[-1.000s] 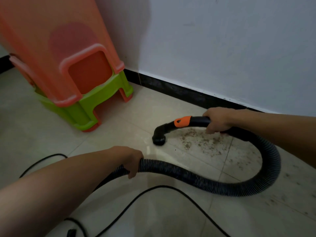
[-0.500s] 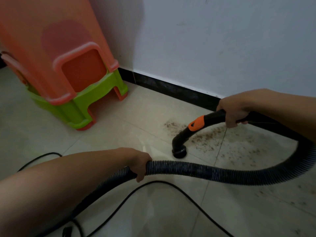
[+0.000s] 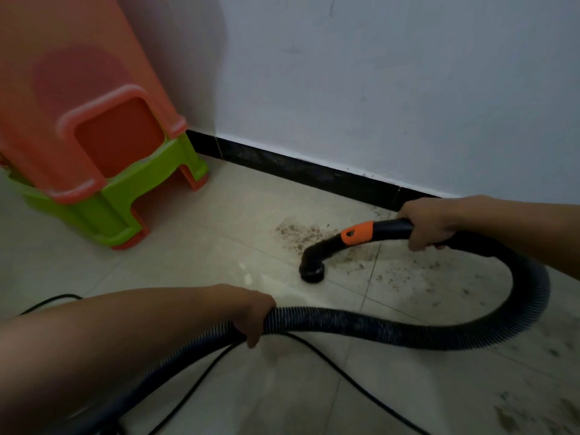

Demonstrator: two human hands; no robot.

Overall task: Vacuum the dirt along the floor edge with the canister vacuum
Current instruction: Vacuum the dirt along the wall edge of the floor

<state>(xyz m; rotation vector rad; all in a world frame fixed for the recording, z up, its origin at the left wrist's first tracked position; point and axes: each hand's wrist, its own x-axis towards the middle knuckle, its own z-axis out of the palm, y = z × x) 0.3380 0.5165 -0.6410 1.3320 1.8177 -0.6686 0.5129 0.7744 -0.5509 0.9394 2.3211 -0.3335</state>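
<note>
A black ribbed vacuum hose (image 3: 392, 332) loops across the tiled floor from the lower left round to the right. Its curved black handle with an orange collar (image 3: 357, 233) ends in a round nozzle (image 3: 311, 271) resting mouth-down on the tile. My right hand (image 3: 428, 222) grips the handle just behind the collar. My left hand (image 3: 252, 312) grips the hose near the middle. Brown dirt (image 3: 299, 233) lies scattered beside the nozzle and spreads right along the black baseboard (image 3: 298, 169). The canister is out of view.
Stacked orange and green plastic stools (image 3: 103, 171) stand at the left near the wall corner. A thin black power cord (image 3: 329, 368) snakes over the floor under the hose. More dirt patches (image 3: 530, 419) lie at the lower right. A white wall rises behind.
The nozzle went right over the dirt, then came back a little left with the handle lower. The hose loop at the right has rounded again. My left hand keeps its grip.
</note>
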